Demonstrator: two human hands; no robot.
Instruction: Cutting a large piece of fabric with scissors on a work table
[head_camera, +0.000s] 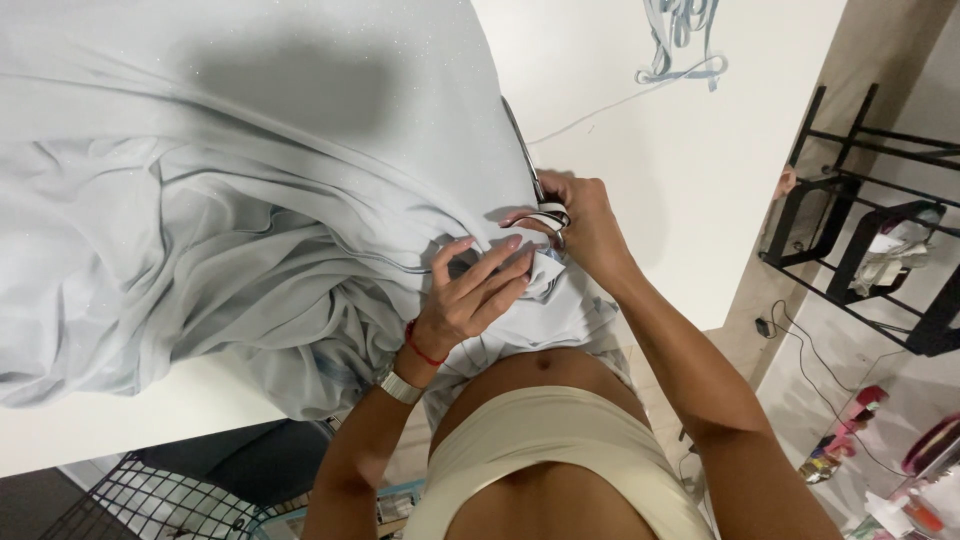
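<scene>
A large pale grey-blue fabric lies bunched over a white table. My right hand grips a pair of scissors, whose blades run along the fabric's right edge, pointing away from me. My left hand presses flat on the gathered fabric just beside the scissor handles, fingers spread. A red string and a pale band circle my left wrist.
Thin strips of cut fabric lie at the far side of the table. A black metal rack stands to the right. A black wire basket sits under the table's near edge. Small items lie on the floor at lower right.
</scene>
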